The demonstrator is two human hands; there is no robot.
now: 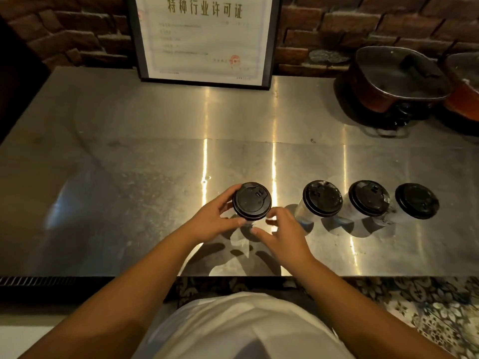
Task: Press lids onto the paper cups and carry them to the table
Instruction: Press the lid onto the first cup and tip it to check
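Several white paper cups with black lids stand in a row on the steel counter (129, 151). The leftmost cup (252, 201) is between my hands. My left hand (217, 216) wraps its left side, fingers curled around the lid's rim. My right hand (281, 233) hovers just right of and below it, fingers spread, fingertips close to the cup; I cannot tell if they touch it. To the right stand three lidded cups: one (322, 198), another (368, 198) and the last (416, 201).
A framed certificate (204, 40) leans on the brick wall at the back. Two dark pots (396, 79) sit at the back right. The counter's front edge (363, 274) runs above a patterned floor (427, 307).
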